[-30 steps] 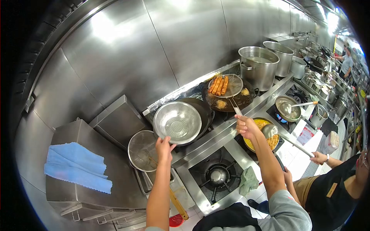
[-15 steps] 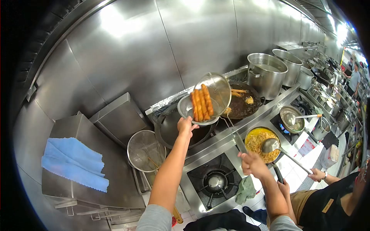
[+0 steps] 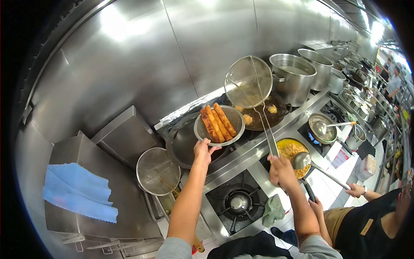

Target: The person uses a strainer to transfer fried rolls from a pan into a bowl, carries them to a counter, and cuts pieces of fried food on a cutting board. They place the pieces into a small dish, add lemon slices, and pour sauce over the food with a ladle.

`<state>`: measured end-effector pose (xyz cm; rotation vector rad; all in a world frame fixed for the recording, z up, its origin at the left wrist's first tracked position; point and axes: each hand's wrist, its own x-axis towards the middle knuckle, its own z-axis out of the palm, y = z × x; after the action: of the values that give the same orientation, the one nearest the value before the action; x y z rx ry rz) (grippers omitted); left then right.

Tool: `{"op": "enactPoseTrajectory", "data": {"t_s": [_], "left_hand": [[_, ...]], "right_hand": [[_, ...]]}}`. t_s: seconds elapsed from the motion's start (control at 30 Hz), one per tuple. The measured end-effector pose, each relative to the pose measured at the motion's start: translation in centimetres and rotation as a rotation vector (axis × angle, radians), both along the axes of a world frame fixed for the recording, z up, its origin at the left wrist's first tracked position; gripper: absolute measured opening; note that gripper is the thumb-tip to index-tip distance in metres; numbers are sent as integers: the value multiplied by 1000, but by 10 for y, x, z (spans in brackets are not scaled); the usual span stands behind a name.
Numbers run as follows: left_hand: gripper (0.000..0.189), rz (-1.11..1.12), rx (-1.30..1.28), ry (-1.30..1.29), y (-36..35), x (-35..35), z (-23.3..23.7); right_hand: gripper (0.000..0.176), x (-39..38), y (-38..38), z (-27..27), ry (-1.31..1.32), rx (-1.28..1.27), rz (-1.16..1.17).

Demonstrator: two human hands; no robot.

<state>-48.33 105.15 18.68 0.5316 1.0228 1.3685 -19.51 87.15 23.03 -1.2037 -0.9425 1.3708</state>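
My left hand (image 3: 202,151) grips the near rim of a metal bowl (image 3: 236,119), which hangs over an iron wok (image 3: 180,149). Several browned fried rolls (image 3: 218,123) lie side by side in the bowl. The long handle of a wire-mesh strainer (image 3: 246,80) is closed in my right hand (image 3: 283,173). Its mesh basket is tilted up, with no food seen in it, above a second wok (image 3: 282,113) of dark oil. A few golden fried pieces (image 3: 272,109) float in that oil.
Another mesh strainer (image 3: 158,172) rests at the left. A co-worker's hands hold a pan (image 3: 290,152) of yellow food and a ladle (image 3: 302,160) at the right. Tall pots (image 3: 293,77) stand behind. A burner (image 3: 238,202), green cloth (image 3: 273,210) and blue cloth (image 3: 77,190) are nearer.
The rolls, leaning between strainer and bowl before, now lie in the bowl. My right hand has lifted the strainer up and right, away from the bowl.
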Motion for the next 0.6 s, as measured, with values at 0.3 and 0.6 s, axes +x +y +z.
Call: {"op": "enactPoseTrajectory", "data": {"t_s": [0.3,0.6], "left_hand": [[19,-28,25,-54,-37,-5,18],[17,140,-36,61,-132,-55,7]], "right_hand": [[24,114,174,-38,-548,43,-149],[22,171,226,-37,-1603,192,64]]}}
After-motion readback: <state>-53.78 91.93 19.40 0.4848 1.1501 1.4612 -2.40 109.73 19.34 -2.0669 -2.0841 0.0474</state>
